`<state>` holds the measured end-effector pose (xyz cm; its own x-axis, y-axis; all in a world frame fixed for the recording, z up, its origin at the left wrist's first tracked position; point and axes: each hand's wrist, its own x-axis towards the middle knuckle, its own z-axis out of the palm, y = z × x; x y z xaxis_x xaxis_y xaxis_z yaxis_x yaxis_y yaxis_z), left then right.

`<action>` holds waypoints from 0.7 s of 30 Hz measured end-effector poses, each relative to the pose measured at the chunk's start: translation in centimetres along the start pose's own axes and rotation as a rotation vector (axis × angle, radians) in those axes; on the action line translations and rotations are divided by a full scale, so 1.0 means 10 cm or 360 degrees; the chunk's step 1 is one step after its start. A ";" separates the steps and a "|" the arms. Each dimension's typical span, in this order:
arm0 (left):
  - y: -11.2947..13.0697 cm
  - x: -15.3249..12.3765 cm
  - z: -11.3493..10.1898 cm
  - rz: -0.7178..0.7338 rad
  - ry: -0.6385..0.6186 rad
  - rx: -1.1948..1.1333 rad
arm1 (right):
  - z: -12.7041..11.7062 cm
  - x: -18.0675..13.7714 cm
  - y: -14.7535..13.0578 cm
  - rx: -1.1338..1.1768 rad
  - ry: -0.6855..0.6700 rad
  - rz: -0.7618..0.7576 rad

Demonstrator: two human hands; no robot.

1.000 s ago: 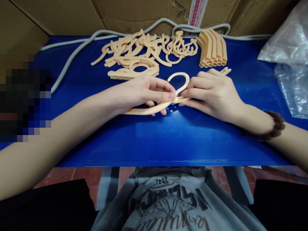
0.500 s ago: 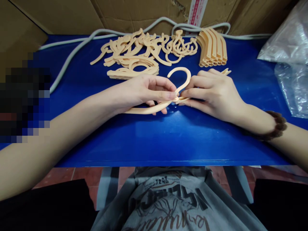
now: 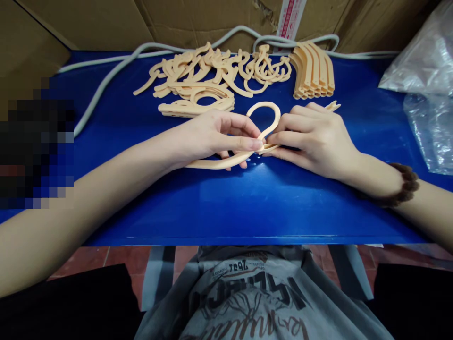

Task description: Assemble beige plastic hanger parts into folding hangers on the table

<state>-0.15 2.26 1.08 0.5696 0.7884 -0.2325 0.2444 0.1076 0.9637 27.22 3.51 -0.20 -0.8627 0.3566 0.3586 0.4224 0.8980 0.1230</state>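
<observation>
Over the blue table, my left hand [image 3: 215, 134] pinches a beige plastic clothes hanger piece [image 3: 274, 118] where its hook meets its curved arm. The hook curls upward, and the arm runs left beneath my palm. My right hand [image 3: 314, 134] is closed around a second beige hanger arm [image 3: 332, 106], whose forked end sticks out past the knuckles. The near end of that arm meets the hook piece at my left thumb. My fingers partly cover the joint, so I cannot tell whether the parts are locked together.
Behind my hands lies a loose pile of beige hanger parts [image 3: 212, 68]. Beside it stands a neat stack of hanger arms [image 3: 313, 71]. A grey cable [image 3: 102, 85] runs along the back by the cardboard [image 3: 212, 19]. Clear plastic bags [image 3: 424, 61] lie at the right.
The hook has tipped slightly lower, and my left thumb has shifted a little to the right at the joint. Both hands keep their hold.
</observation>
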 end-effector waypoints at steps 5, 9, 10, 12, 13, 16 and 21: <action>0.01 -0.02 0.00 -0.0003 0.0003 0.0066 | 0.01 -0.02 -0.02 -0.0045 0.0014 -0.0068; 0.00 -0.01 -0.01 0.0007 0.0013 0.0120 | 0.01 -0.03 -0.03 0.0046 -0.0049 -0.0024; -0.01 -0.01 -0.01 0.0007 0.0017 0.0119 | 0.01 -0.03 -0.03 0.0064 -0.0043 -0.0016; -0.01 0.00 -0.01 0.0007 0.0026 0.0114 | 0.01 -0.03 -0.02 0.0081 -0.0023 -0.0010; -0.01 0.00 0.00 0.0010 0.0029 0.0110 | 0.01 -0.02 -0.02 0.0085 -0.0015 -0.0011; 0.00 -0.01 0.01 0.0022 0.0030 0.0105 | 0.01 -0.02 -0.01 0.0091 -0.0015 -0.0016; 0.01 -0.02 0.02 0.0009 0.0054 0.0147 | 0.01 -0.02 -0.01 0.0063 -0.0021 -0.0057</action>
<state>-0.11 2.02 1.24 0.5445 0.8092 -0.2207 0.3134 0.0478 0.9484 27.33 3.37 -0.43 -0.8809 0.3270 0.3422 0.3798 0.9198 0.0990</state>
